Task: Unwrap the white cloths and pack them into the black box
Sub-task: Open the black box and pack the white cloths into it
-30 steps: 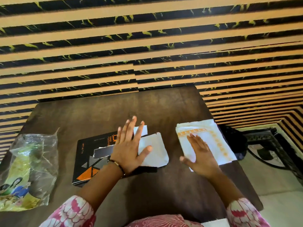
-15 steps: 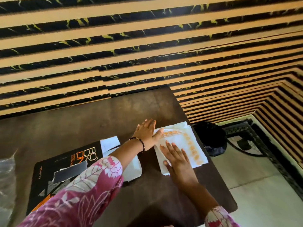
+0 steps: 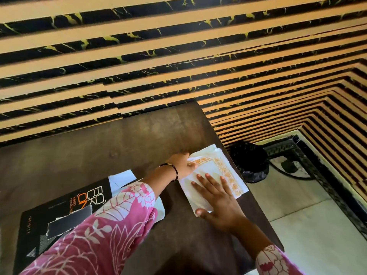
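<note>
- A single wide-angle camera, worn on the person's head, looks forward and steeply down over a dark table (image 3: pixel 123 143).
- It sits close above both arms; the left hand (image 3: pixel 181 165) and right hand (image 3: pixel 217 199) fall near the middle of the frame.
- The view is turned toward the table's right edge, taking in the striped wall (image 3: pixel 178 56) behind and a strip of pale floor (image 3: pixel 309 231) at right.
- Straight lines bow toward the edges.
</note>
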Motion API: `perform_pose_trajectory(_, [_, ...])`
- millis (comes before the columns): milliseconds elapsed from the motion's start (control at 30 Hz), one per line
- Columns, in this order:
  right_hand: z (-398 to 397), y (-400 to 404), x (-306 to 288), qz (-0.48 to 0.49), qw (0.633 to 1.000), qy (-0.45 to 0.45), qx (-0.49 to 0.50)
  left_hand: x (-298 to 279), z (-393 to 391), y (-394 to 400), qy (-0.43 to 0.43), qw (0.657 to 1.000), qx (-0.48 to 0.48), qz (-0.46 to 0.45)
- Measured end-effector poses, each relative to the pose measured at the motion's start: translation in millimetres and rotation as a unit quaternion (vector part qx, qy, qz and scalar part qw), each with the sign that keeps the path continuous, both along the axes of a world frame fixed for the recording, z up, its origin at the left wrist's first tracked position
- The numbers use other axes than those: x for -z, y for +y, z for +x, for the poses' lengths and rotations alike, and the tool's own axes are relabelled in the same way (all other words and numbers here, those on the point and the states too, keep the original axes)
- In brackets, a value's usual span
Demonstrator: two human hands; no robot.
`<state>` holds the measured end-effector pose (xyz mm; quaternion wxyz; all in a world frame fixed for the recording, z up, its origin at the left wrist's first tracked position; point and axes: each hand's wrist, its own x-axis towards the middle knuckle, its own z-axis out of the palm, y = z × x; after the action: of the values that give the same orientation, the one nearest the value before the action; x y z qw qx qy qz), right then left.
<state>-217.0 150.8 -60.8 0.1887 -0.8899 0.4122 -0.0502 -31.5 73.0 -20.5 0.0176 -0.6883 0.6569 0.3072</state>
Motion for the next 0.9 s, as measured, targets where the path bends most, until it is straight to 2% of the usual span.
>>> perform_pose_trajectory(100, [-8.5, 6.9, 5.7, -0.002, 0.994, -0.1, 0.052, 4.3, 1.9, -0.5, 0.03, 0.998, -0.038, 0.041])
perform_pose_trajectory(200, [-7.7, 8.1, 7.0, 0.004, 0.987, -0.144, 0.066, 0.8, 1.1, 3.9, 0.056, 0.991, -0.087, 0.08])
perform_pose_trajectory(333, [-8.6, 8.7, 4.7, 0.012, 0.982, -0.17, 0.077, -3.7, 2.2, 5.4, 0.095, 0.983, -0.088, 0.13])
perform_pose_trajectory(433, [-11.7, 13.4, 3.7, 0.075, 0.964, -0.236, 0.1, -2.2, 2.3, 11.5, 0.12, 0.982, -0.094, 0.112])
perform_pose_trajectory(533, [-12.5, 14.3, -2.2, 0.158, 0.927, -0.311, 0.14, -2.6, -1.1, 21.5, 0.155, 0.978, -0.106, 0.092])
perform_pose_trajectory(767, [-15.6, 15.8, -7.9, 0.2, 0.904, -0.323, 0.195, -4.7, -7.4, 46.3, 0.196, 0.968, -0.133, 0.088])
perform_pose_trajectory(900, [-17.1, 19.2, -9.6, 0.18, 0.9, -0.338, 0.21, -8.1, -9.6, 58.9, 0.239, 0.954, -0.162, 0.084])
